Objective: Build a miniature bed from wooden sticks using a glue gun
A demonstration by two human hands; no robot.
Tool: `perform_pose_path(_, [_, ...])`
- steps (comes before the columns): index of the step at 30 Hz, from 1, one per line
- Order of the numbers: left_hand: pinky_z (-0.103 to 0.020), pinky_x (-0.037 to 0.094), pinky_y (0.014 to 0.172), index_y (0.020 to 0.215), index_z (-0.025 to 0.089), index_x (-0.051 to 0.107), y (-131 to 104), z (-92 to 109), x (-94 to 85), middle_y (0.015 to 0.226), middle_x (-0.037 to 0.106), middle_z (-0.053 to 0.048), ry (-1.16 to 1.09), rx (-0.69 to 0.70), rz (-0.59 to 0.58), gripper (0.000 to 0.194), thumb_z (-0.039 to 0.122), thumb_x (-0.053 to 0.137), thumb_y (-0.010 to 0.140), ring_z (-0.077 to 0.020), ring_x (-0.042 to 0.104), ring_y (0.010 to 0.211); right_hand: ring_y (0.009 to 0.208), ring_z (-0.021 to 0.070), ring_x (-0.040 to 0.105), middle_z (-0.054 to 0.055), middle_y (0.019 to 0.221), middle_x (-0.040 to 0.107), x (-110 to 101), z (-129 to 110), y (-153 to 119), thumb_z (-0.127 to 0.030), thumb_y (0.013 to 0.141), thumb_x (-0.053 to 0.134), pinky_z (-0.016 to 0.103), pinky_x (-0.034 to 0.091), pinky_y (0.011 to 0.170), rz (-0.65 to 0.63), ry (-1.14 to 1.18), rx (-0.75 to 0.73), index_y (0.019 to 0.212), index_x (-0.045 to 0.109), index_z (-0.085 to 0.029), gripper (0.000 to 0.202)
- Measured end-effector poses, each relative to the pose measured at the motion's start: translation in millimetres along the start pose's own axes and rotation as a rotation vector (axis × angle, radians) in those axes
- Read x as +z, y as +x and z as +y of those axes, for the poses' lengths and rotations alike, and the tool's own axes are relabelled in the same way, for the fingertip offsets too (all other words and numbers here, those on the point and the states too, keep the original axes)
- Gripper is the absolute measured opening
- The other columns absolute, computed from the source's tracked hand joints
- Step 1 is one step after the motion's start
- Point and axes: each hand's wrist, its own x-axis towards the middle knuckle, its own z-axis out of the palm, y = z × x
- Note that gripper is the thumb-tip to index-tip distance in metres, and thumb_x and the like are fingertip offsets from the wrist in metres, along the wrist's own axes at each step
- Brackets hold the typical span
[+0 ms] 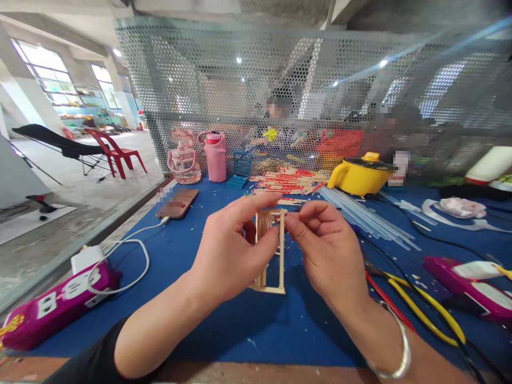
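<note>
A small frame of pale wooden sticks point(281, 250) is held upright above the blue table mat. My left hand point(236, 248) grips it from the left, thumb across the front and fingers over the top. Close to the frame's upper right corner is my right hand point(330, 245), its thumb and index finger pinched together. Whatever sits between those fingertips is too small to make out. Behind the hands lies a pile of wooden sticks with red marks point(286, 180).
Translucent glue sticks point(368, 216), a yellow pot point(362, 176) and yellow-handled pliers point(424, 309) are on the right. At left are a phone point(180, 204) and a purple power strip point(68, 296). Pink bottles point(216, 157) stand before a perforated metal screen point(224, 80).
</note>
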Motion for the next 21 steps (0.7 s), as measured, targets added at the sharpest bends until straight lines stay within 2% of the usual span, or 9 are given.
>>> perform_pose_path(3, [-0.021, 0.046, 0.052, 0.113, 0.024, 0.063, -1.1, 0.0, 1.3, 0.096, 0.070, -0.001, -0.008, -0.008, 0.004, 0.040, 0.014, 0.062, 0.075, -0.0063, 0.049, 0.052, 0.067, 0.0103, 0.061, -0.005, 0.070, 0.063, 2.4, 1.0, -1.1, -0.024, 0.074, 0.072, 0.022, 0.049, 0.063, 0.014, -0.069, -0.065, 0.076, 0.053, -0.026, 0.020])
perform_pose_path(7, [-0.021, 0.047, 0.052, 0.113, 0.024, 0.064, -2.8, 0.1, 3.3, 0.095, 0.071, -0.001, -0.022, 0.015, 0.008, 0.038, 0.014, 0.061, 0.076, -0.0062, 0.049, 0.052, 0.060, 0.0079, 0.058, -0.007, 0.067, 0.059, 5.3, 2.5, -1.8, -0.022, 0.072, 0.073, 0.020, 0.046, 0.057, 0.002, -0.074, -0.068, 0.077, 0.052, -0.026, 0.021])
perform_pose_path(14, [-0.024, 0.049, 0.057, 0.116, 0.024, 0.061, -6.3, -0.5, 4.1, 0.101, 0.069, -0.002, -0.028, 0.012, 0.012, 0.041, 0.015, 0.062, 0.076, -0.0081, 0.051, 0.055, 0.065, 0.0118, 0.062, -0.006, 0.071, 0.063, 1.0, 10.4, 0.2, -0.029, 0.075, 0.071, 0.024, 0.048, 0.063, -0.081, 0.127, 0.078, 0.087, 0.047, -0.028, 0.027])
perform_pose_path(16, [-0.024, 0.048, 0.057, 0.115, 0.024, 0.061, -6.8, -1.6, 4.3, 0.103, 0.068, -0.003, -0.033, 0.006, 0.016, 0.041, 0.015, 0.062, 0.076, -0.0080, 0.051, 0.055, 0.065, 0.0114, 0.061, -0.007, 0.071, 0.063, -0.2, 10.6, -0.6, -0.028, 0.076, 0.070, 0.024, 0.047, 0.062, -0.092, 0.132, 0.075, 0.088, 0.047, -0.029, 0.026])
perform_pose_path(21, [-0.024, 0.047, 0.058, 0.120, 0.026, 0.057, -2.4, -7.2, 0.8, 0.110, 0.063, -0.005, -0.135, -0.011, -0.023, 0.048, 0.016, 0.065, 0.074, -0.0113, 0.056, 0.066, 0.064, 0.0108, 0.059, -0.007, 0.072, 0.063, -2.4, 3.6, -1.9, -0.023, 0.070, 0.073, 0.024, 0.046, 0.061, 0.000, -0.031, -0.012, 0.085, 0.051, -0.029, 0.028])
